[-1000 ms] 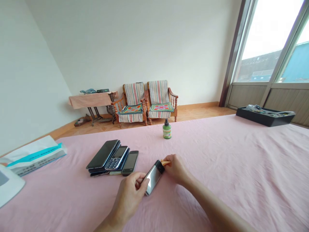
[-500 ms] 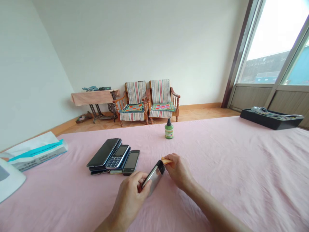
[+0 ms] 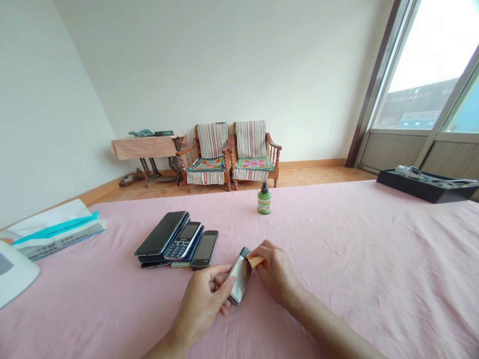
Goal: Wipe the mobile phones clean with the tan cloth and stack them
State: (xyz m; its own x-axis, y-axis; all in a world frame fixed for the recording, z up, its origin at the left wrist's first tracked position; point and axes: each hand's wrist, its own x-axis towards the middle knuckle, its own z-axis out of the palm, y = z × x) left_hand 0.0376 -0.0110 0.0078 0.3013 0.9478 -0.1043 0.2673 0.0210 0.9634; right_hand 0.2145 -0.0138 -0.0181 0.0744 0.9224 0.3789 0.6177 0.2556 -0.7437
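Observation:
A mobile phone [image 3: 239,280] with a shiny silver face and dark ends is gripped at its lower left side by my left hand [image 3: 209,291], thumb on the silver face and fingers beneath. In my right hand [image 3: 279,271] a small folded orange-yellow cloth [image 3: 255,261] is pinched, pressed against the phone's upper right edge. Left of my hands lie stacked phones: a large dark smartphone [image 3: 163,233] on top, a keypad phone [image 3: 183,241] beside it, and a touchscreen phone [image 3: 205,249] nearest my left hand.
Beyond my hands stands a green spray bottle [image 3: 264,200]. A black tray of cables [image 3: 426,185] sits at the far right of the pink tablecloth [image 3: 337,239]. A white and blue packet [image 3: 56,230] and a white device [image 3: 15,274] are at the left. Two chairs [image 3: 234,154] stand by the wall.
My left hand has turned the phone so its silver face shows more toward me. The cloth in my right hand has moved from the phone's top end slightly down its right edge.

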